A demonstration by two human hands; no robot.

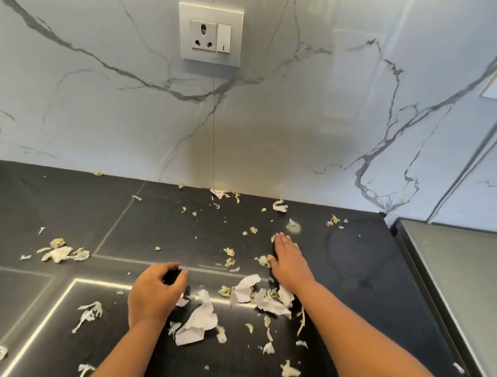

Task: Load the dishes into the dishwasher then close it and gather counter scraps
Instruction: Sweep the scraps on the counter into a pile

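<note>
Pale vegetable scraps and torn white paper pieces lie scattered over the black counter [354, 272]. A large crumpled paper piece [196, 323] lies just right of my left hand [154, 294], which hovers over the counter with fingers loosely curled and holds nothing. My right hand [289, 262] lies flat on the counter with straight fingers, reaching toward the back, beside small scraps [263, 260]. A heap of paper and peel [264, 298] sits under my right wrist. Another clump of scraps [61, 251] lies at the left.
A marble backsplash [246, 128] rises behind the counter, with a white socket and switch plate [209, 33]. A grey steel surface [467, 282] adjoins the counter on the right. Small scraps [221, 193] line the foot of the wall.
</note>
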